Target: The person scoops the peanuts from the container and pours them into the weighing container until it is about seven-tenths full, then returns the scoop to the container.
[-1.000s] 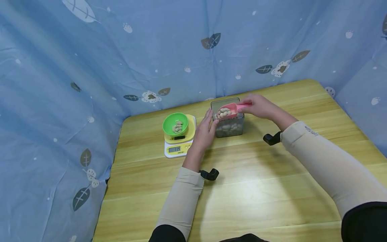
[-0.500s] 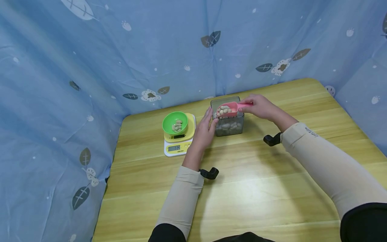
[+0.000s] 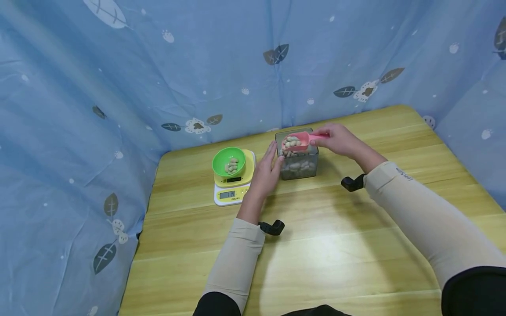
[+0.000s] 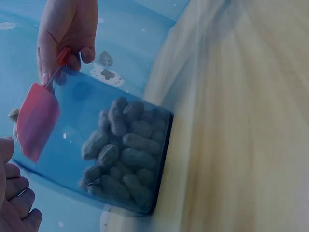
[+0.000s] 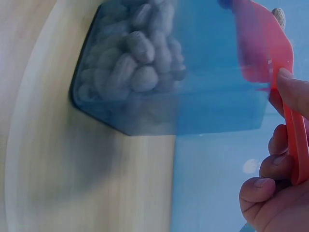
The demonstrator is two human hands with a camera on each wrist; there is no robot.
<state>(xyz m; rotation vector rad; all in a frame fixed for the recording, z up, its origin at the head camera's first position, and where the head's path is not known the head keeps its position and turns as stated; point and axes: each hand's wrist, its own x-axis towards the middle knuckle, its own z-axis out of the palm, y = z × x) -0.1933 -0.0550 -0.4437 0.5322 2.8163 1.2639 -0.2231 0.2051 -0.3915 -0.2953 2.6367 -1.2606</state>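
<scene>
My right hand [image 3: 341, 140] grips the handle of a pink scoop [image 3: 303, 139], which carries several unshelled peanuts [image 3: 291, 141] at the mouth of a see-through grey container [image 3: 300, 172]. More peanuts [image 4: 130, 154] fill the container's lower part, seen through its wall. My left hand [image 3: 266, 175] is at the container's left side, fingers extended and thumb near the front rim. In the right wrist view, fingers and thumb wrap the scoop handle [image 5: 295, 140]. Left of my left hand, a green bowl [image 3: 221, 163] with a few peanuts rests on a yellow and white kitchen scale [image 3: 221, 196].
The wooden table [image 3: 316, 254] has its back edge close behind the container and scale. A blue patterned curtain [image 3: 237, 66] hangs behind and at both sides. The scale's display [image 3: 227, 195] is lit and partly faces me.
The scoop has levelled and risen slightly at the container's mouth, with peanuts still in it. My left hand stays at the container's side; the bowl and scale have not moved.
</scene>
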